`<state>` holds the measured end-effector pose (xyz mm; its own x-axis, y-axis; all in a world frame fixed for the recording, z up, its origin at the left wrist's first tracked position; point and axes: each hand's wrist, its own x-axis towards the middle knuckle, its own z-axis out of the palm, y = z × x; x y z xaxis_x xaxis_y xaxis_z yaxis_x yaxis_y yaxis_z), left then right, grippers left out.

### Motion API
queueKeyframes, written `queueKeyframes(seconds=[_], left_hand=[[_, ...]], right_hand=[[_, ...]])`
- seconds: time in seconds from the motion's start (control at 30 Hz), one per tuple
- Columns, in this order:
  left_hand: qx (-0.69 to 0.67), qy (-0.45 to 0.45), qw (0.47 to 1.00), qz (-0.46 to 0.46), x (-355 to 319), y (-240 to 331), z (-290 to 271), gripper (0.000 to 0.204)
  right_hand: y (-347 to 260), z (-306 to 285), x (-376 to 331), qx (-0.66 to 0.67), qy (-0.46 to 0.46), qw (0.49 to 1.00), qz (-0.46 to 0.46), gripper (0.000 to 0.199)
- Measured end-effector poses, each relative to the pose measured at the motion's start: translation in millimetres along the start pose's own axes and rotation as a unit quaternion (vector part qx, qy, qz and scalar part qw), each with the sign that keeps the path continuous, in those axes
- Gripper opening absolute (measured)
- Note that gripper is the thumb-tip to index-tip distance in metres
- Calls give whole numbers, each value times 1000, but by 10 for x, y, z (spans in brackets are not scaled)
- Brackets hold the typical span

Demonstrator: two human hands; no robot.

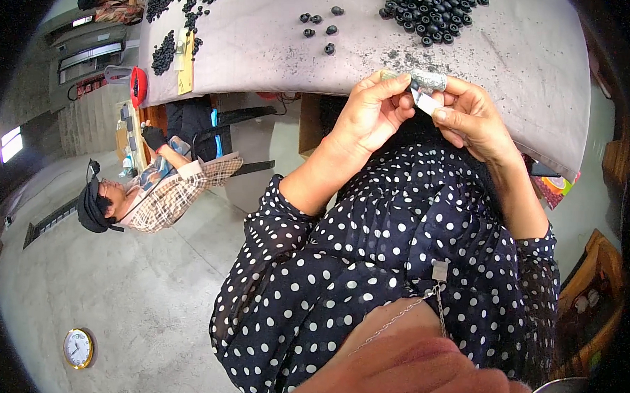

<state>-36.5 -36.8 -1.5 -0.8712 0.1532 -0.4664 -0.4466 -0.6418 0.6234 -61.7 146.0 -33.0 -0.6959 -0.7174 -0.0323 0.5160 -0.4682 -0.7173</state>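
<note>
Just past the near edge of the table, my two hands meet with their fingertips close together. My right hand (476,119) pinches a small blade (424,103), flat and pale with a pointed tip, between thumb and index finger. A dirty grey-green wrap (429,80) covers that index finger. My left hand (375,111) is closed in a pinch beside the blade's tip; something small and dark seems to be between its fingertips, mostly hidden. Beyond my hands, a pile of black rounded parts (435,15) lies on the grey-covered table (265,40).
Several loose black parts (331,30) and dark crumbs (405,60) lie on the table. At the left are heaps of smaller black pieces (164,53), a yellow strip (186,71) and a red container (138,85). A co-worker (167,190) sits at the left.
</note>
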Motion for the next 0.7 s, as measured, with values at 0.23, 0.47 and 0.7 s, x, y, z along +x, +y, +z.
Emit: queueKeyframes(seconds=[0.23,0.47,0.7], left_hand=[[3,-14,1000,-18,-2,3,-17,6],[20,-7,1000,-8,-4,10,-21,5],[81,-11,996,24,-49,58,-79,7]], right_hand=[[23,-36,-1,36,1,999,4,32],[48,-78,7,40,-10,999,5,34],[18,-53,34,46,-29,998,39,41]])
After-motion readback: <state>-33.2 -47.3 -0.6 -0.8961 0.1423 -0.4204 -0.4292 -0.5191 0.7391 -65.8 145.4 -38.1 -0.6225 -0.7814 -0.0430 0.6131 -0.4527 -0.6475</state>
